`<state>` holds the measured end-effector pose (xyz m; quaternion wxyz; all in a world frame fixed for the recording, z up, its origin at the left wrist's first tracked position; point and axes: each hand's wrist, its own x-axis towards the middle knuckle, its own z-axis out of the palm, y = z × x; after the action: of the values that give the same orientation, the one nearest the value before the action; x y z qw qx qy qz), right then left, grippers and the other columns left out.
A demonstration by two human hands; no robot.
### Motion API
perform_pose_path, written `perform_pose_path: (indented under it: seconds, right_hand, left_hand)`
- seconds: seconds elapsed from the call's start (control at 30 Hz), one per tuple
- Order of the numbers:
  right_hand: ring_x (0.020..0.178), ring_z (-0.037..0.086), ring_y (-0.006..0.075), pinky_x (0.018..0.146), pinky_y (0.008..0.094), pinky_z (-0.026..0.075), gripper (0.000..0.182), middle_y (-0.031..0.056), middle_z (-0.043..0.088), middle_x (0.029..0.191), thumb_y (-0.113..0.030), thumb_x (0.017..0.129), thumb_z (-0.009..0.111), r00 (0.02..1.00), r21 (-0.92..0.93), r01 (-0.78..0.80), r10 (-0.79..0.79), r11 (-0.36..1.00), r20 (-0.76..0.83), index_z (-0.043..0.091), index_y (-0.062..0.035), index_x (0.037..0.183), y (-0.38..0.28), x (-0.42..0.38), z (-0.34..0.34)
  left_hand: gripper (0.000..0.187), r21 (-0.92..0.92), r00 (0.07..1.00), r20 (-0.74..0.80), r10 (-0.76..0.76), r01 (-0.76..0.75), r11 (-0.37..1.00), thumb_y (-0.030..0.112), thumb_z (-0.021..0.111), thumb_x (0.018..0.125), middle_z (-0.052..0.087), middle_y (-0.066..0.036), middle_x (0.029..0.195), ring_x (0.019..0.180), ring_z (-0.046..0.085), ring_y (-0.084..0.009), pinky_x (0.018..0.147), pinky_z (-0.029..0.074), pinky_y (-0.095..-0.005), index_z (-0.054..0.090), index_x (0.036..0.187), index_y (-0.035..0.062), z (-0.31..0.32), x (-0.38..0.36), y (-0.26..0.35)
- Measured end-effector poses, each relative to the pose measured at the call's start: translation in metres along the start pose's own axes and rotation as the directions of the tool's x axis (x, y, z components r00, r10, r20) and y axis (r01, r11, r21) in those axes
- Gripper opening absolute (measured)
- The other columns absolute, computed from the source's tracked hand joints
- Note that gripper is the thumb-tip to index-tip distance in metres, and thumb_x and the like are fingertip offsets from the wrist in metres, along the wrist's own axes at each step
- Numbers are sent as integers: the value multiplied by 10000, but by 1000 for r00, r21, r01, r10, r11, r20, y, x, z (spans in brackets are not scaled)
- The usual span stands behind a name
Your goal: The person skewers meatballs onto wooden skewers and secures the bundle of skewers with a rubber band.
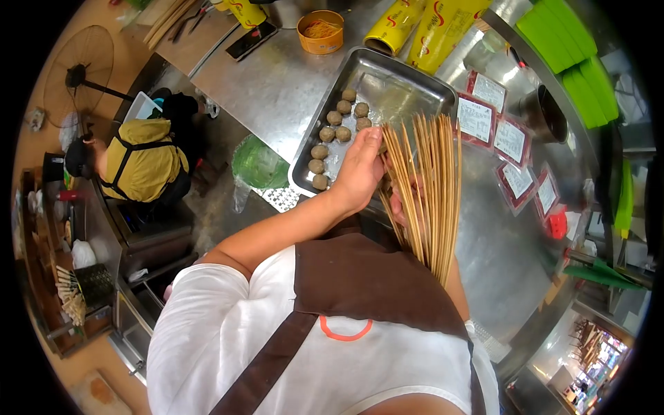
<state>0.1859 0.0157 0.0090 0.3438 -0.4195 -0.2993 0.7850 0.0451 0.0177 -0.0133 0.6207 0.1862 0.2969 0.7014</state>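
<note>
A thick bundle of bamboo skewers (439,187) fans out in front of me, its thin ends pointing up over the metal tray. Behind it, my right hand (399,207) is wrapped round the skewers, mostly covered by them. My left hand (360,169) is at the bundle's left edge, thumb up and fingers curled. What its fingers pinch is hidden. Several grey-brown meatballs (334,117) lie in the left part of the metal tray (299,166), just beyond my left hand. The tray's near right part is hidden by skewers and hands.
Yellow film rolls (394,28) and an orange tub (321,33) stand behind the tray. Sealed red packets (476,119) lie to the right on the steel table (498,242). A phone (251,41) is at the back left. A person in a yellow top (145,162) is at far left.
</note>
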Motion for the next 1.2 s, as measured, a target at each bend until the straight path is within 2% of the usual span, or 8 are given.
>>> perform_pose_path:
  seconds: [0.17,0.77,0.87,0.93,1.0,1.07,1.13,1.2]
  right_hand:
    - [493,506,154,377,227,329,319,106,572,706,-271,867,604,969,13,203,-203,979,140,560,20,990,7,1,-2]
    - [508,467,125,432,213,344,334,64,529,667,-268,907,558,979,-204,31,11,979,202,535,-14,1122,1,4,-6]
    - [519,497,126,441,218,377,310,72,565,696,-223,897,577,992,21,75,-76,997,100,554,9,1101,14,11,-6]
    - [524,519,136,455,225,405,324,88,585,705,-233,906,561,983,-151,171,-179,974,-44,564,35,1089,21,22,-5]
    - [504,488,129,443,221,372,329,84,571,702,-242,917,542,983,-172,144,-161,975,-90,576,42,1080,14,18,-8]
    - [491,450,121,425,226,326,354,83,561,719,-266,925,520,958,116,0,-33,993,286,584,49,1074,6,15,-18]
    - [480,417,117,415,232,290,412,84,547,736,-305,934,490,957,-107,30,2,994,289,548,48,1136,2,13,-25]
    - [477,419,126,412,244,307,482,92,539,737,-352,951,432,881,177,-177,76,968,467,487,54,1204,-4,11,-26]
  left_hand:
    - [289,13,999,-32,-15,15,1000,271,361,1003,505,-79,1077,1002,486,-155,903,400,-315,424,1122,15,10,-11,-3]
    - [266,517,1000,0,-27,23,855,250,349,999,561,-56,924,713,538,-99,587,437,-220,437,1145,47,11,-35,13]
    - [256,303,969,-2,-246,235,924,230,413,977,549,-55,968,857,546,-110,728,442,-222,514,1106,33,3,-30,22]
    - [231,680,993,45,105,-108,725,189,469,946,532,-60,1037,1045,496,-137,900,392,-268,593,1037,16,-9,-29,23]
    - [208,658,999,-2,47,-34,753,155,505,919,515,-60,1085,1147,431,-155,997,318,-308,640,976,7,-16,-30,24]
    - [214,605,997,-58,-46,72,793,164,503,921,520,-49,1106,1119,449,-155,992,311,-301,630,1010,16,-19,-33,26]
    - [225,553,996,-54,-67,85,829,172,495,926,529,-43,1105,1107,452,-145,985,310,-297,629,1023,20,-18,-34,28]
    - [235,494,995,-48,-90,102,863,180,487,930,538,-38,1105,1096,454,-135,977,310,-294,627,1036,24,-17,-34,30]
